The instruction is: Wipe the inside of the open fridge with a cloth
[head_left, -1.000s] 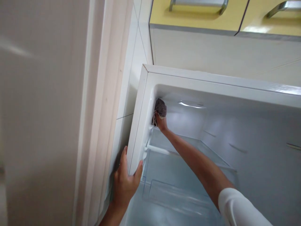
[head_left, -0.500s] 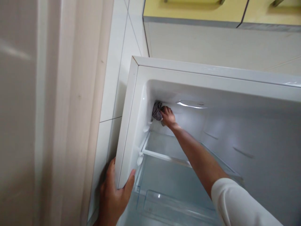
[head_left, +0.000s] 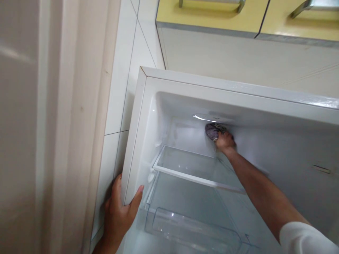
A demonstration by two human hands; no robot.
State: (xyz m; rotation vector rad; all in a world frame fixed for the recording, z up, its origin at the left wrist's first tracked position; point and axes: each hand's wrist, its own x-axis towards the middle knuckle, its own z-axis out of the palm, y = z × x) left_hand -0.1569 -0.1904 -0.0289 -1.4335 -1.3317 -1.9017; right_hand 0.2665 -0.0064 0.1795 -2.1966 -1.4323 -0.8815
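Observation:
Deep inside an open white refrigerator (head_left: 185, 78), my right hand (head_left: 225, 140) is closed on a bunched grey-purple cloth (head_left: 212, 131) with a dark pattern. The cloth is pressed to the back wall, just below the light cover (head_left: 208, 118) in the ceiling. My left hand (head_left: 122, 215) grips the refrigerator's left side edge, thumb on the front face and fingers around the outer side. Under my right forearm lies a glass shelf (head_left: 185, 163) with a white front trim.
Below the glass shelf is a clear plastic drawer (head_left: 190, 225). Yellow cabinets (head_left: 206, 17) with metal handles hang above the refrigerator. To the left are a white tiled wall (head_left: 113, 106) and a beige door frame (head_left: 79, 123).
My right hand has moved the cloth rightward along the back wall, from the left rear corner to below the light cover. The left hand keeps its grip. The view has shifted slightly.

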